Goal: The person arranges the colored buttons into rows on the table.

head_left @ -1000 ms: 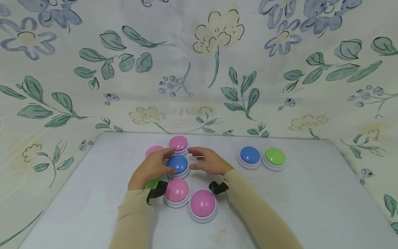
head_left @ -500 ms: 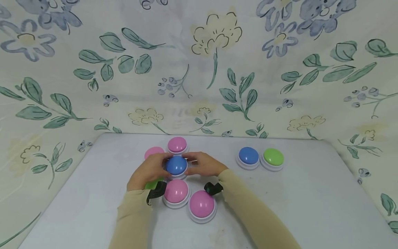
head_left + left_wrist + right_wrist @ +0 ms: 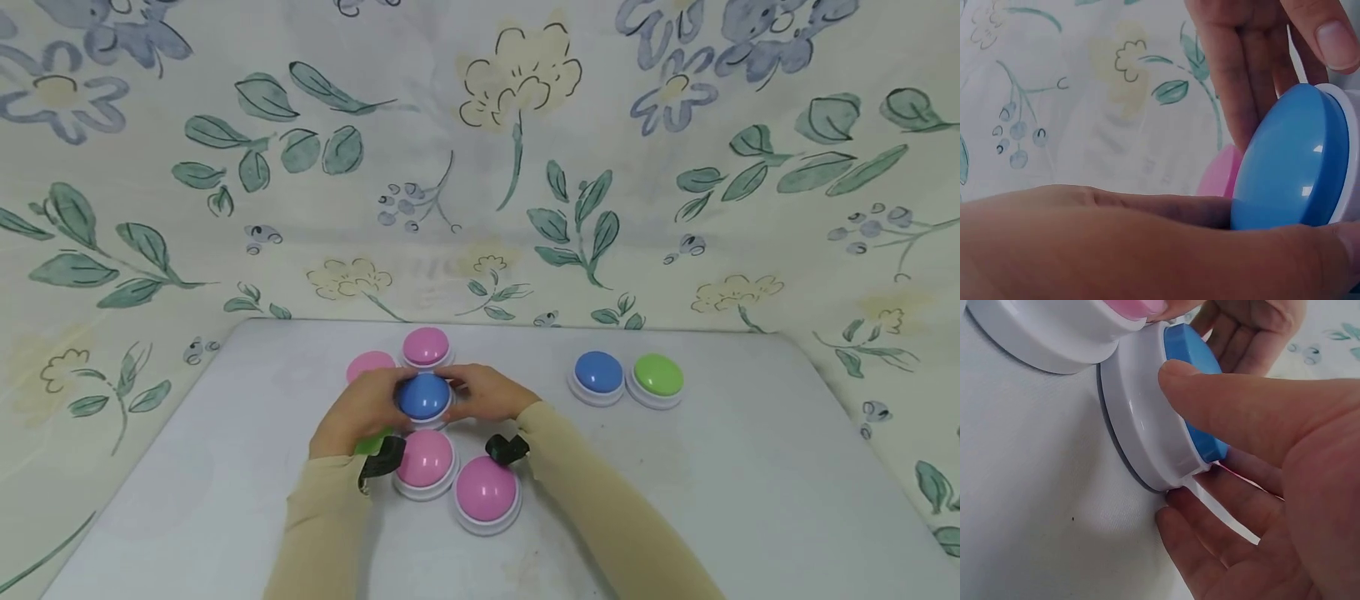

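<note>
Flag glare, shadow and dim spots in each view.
Left wrist: two small glare spots on the glossy blue domed button with a white base, left hand dim in the foreground; right wrist: soft shadow on the white tabletop; head: fairly even light, faint shadows beside the beige fabric sleeves.

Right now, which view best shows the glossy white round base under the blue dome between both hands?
The right wrist view: the white base appears large, its side broadly visible. The head view shows a thin part; the left wrist view, a cropped strip.
</note>
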The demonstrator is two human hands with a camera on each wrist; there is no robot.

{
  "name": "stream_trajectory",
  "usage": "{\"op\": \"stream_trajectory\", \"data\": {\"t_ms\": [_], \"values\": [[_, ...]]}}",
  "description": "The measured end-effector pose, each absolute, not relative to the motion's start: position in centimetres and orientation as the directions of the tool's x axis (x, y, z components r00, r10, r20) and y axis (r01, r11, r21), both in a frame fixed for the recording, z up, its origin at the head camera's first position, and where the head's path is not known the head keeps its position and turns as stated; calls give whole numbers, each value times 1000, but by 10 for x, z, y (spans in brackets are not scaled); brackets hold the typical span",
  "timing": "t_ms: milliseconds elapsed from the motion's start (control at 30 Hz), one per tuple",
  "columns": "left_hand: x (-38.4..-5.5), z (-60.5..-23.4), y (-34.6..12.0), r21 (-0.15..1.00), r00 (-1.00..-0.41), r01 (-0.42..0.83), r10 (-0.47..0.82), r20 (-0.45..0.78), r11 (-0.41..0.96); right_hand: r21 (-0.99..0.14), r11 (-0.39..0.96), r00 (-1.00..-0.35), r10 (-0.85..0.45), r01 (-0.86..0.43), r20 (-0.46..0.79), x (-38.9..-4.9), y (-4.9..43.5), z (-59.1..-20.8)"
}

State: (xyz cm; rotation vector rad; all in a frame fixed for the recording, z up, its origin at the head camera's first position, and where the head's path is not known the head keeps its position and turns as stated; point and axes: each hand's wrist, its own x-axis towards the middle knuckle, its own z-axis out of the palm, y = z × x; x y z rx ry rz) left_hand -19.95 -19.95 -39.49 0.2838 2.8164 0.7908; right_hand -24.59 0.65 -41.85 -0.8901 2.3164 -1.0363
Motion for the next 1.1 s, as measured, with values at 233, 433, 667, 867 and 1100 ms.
{"op": "stream_trajectory", "data": {"t_ms": [233,433,667,867,1100], "values": [[-198,-396,-200,515,-965,91,203,-166,852,-758,524,-692,-709,-388,-135,-248,-1,-420],[-199,-397,-201,540,-963,129,236,-132,832,-737,555,-713,-686,-386,-143,-249,-3,-420],[-199,-399,-202,544,-964,147,243,-109,826,-725,576,-726,-670,-379,-153,-248,-5,-420],[-199,-398,-201,520,-964,163,248,-97,838,-734,571,-736,-661,-368,-145,-246,-4,-420],[-200,-395,-199,506,-965,173,248,-85,845,-733,563,-745,-657,-382,-116,-244,-2,-419]]}}
